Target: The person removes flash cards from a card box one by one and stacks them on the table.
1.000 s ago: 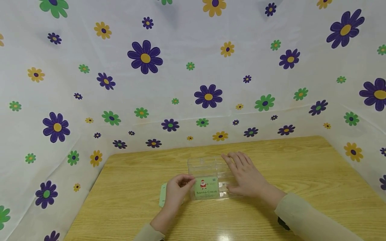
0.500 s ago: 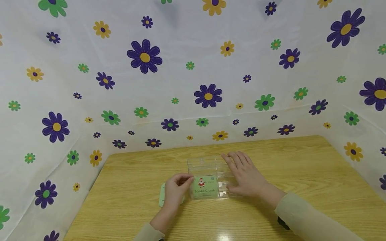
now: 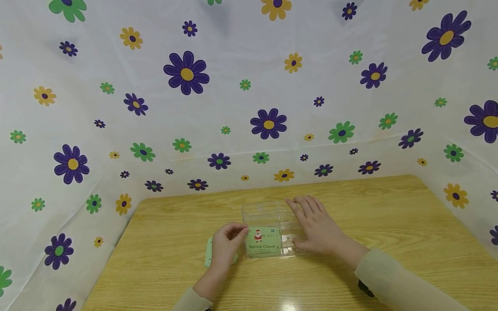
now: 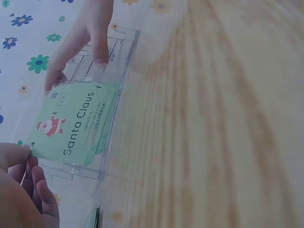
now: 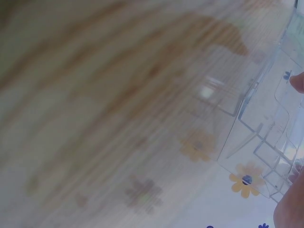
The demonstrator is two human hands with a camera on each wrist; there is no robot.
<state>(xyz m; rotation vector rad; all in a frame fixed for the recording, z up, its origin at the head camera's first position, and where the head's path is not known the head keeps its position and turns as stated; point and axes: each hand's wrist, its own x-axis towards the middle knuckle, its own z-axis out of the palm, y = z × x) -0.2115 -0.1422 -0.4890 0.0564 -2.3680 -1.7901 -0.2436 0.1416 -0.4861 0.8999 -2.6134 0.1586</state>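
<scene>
A light green card [image 3: 263,242] printed with a Santa figure and "Santa Claus" is pinched at its upper left corner between the thumb and fingers of my left hand [image 3: 227,245]. It lies over the left part of a clear plastic box [image 3: 260,209]. In the left wrist view, another green card [image 4: 108,118] shows beneath the Santa card [image 4: 71,124]. My right hand [image 3: 317,226] rests on the right part of the box, fingers extended toward its far side and thumb toward its near side. The right wrist view shows only parts of this hand against the box [image 5: 259,123].
More green cards [image 3: 209,252] lie on the wooden table [image 3: 167,268], left of the box and partly hidden by my left hand. A white cloth [image 3: 233,56] printed with flowers hangs behind the table and along both sides.
The Santa card has shifted slightly left along with my left hand, which keeps its pinch on the corner. My right hand and the plastic box have stayed in place.
</scene>
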